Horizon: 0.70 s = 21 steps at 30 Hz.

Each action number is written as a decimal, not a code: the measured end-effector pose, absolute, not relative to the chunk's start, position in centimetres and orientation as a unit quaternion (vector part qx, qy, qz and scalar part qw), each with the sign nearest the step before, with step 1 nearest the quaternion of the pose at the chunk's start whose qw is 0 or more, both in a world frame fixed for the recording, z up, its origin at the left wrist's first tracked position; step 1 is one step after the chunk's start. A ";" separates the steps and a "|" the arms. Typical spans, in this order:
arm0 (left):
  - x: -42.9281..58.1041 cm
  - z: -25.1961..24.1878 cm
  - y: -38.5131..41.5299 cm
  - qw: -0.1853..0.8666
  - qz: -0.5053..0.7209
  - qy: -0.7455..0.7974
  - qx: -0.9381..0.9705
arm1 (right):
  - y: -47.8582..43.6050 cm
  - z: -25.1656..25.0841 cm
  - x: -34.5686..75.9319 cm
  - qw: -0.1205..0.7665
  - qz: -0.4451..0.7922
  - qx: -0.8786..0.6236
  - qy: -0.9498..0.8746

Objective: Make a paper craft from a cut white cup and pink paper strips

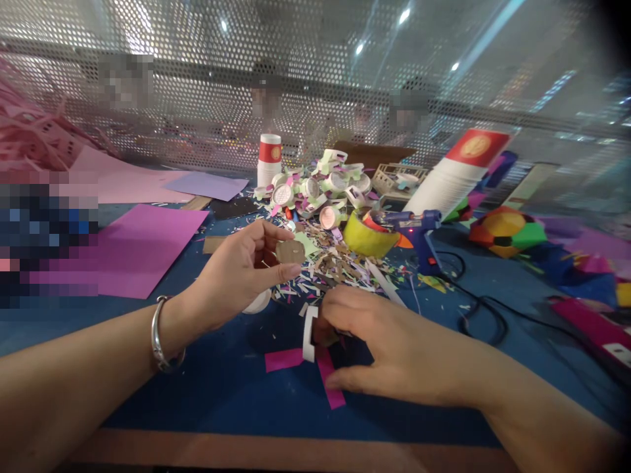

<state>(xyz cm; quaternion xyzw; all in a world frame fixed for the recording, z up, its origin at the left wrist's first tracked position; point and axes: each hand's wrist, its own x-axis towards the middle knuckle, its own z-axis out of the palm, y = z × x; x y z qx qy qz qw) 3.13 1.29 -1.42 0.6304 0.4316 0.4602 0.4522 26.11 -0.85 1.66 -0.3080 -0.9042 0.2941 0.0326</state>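
Observation:
My left hand (241, 266), with a silver bangle on the wrist, is raised above the blue table and pinches a small brown cardboard piece (290, 251) between thumb and fingers. My right hand (379, 341) rests low on the table, its fingers curled round a small white paper ring (309, 333) with something dark inside it. Under the right hand lie pink paper strips (328, 376). A white round piece (259, 303) shows just beneath the left hand.
Paper scraps (335, 263) litter the middle. Behind them lie a heap of cut paper cups (320, 187), a yellow tape roll (367, 236), a blue glue gun (419, 230) with its black cable (480, 315), stacked cups (456, 177), purple paper sheets (142, 246) and a coloured ball (507, 231).

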 end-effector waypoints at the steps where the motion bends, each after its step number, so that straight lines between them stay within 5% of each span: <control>1: 3.1 -1.4 1.3 0.451 0.460 0.431 0.632 | -0.9 1.7 26.1 0.031 0.295 -0.308 -0.904; 21: 3.1 -1.6 1.2 0.445 0.459 0.429 0.639 | -0.7 1.7 26.3 0.018 0.322 -0.302 -0.897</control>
